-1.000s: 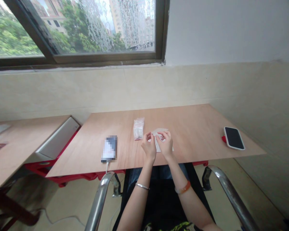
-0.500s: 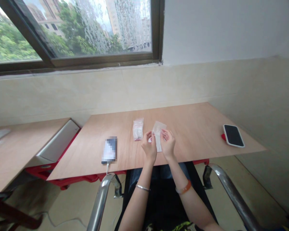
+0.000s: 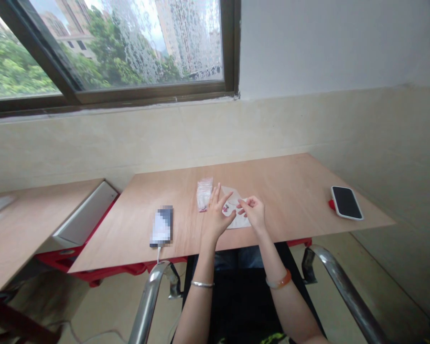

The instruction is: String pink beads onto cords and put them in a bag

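My left hand (image 3: pixel 217 215) is held over the near part of the table with its fingers spread and nothing gripped. To its right, my right hand (image 3: pixel 253 212) has its thumb and fingers drawn together; whatever may be between the tips is too small to make out. Beneath and between both hands lies a pale, flat sheet or pouch (image 3: pixel 241 221) with small pink-red marks or pieces near its middle, partly covered by my fingers. Just beyond my left hand sits a stack of small clear plastic packets (image 3: pixel 203 193).
A phone with a cable (image 3: pixel 161 227) lies left on the wooden table (image 3: pixel 279 186). Another white-edged phone (image 3: pixel 347 203) rests on something red at the right. Metal chair arms (image 3: pixel 148 296) flank me. A second table (image 3: pixel 39 210) stands at the left.
My hands have moved apart. The left one has opened and shifted left, and the translucent plastic piece formerly held up between them is no longer raised. Pink-red marks now show on the pale sheet.
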Demonstrator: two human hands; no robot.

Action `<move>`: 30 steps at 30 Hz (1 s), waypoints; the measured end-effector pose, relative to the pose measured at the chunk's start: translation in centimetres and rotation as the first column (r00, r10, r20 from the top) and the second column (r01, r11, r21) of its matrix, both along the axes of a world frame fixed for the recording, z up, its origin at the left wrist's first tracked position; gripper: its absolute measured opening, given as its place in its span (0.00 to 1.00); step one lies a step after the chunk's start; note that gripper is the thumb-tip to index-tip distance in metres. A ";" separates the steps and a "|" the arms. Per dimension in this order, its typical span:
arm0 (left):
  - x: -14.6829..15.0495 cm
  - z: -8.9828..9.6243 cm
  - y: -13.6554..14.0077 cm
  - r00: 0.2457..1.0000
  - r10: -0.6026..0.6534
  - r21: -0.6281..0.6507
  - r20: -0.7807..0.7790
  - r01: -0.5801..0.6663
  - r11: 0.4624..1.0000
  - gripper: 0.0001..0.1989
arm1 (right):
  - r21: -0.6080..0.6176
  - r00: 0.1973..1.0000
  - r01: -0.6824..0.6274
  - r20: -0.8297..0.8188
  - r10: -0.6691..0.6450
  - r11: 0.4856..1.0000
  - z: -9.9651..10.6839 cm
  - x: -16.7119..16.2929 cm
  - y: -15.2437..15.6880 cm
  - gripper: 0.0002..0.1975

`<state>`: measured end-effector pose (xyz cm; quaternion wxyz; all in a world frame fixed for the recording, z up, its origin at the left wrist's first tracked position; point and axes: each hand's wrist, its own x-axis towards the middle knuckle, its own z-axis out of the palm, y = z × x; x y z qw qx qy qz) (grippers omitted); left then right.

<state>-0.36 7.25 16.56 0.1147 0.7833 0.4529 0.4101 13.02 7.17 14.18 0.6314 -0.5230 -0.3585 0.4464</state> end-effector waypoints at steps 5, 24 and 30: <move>-0.9 0.2 0.3 0.998 -0.018 -0.068 -0.067 0.014 0.998 0.14 | -0.059 0.994 -0.113 -0.006 0.113 0.992 -0.2 1.1 0.4 0.22; -2.6 -1.8 0.5 0.977 -0.164 -0.334 -0.139 0.110 0.936 0.42 | -0.049 0.729 -0.554 0.453 0.513 0.831 1.6 2.2 5.6 0.15; -2.0 -1.8 0.5 0.997 -0.037 -0.242 -0.062 0.021 0.970 0.35 | -0.014 0.784 -0.507 0.408 0.468 0.862 0.8 1.3 5.6 0.12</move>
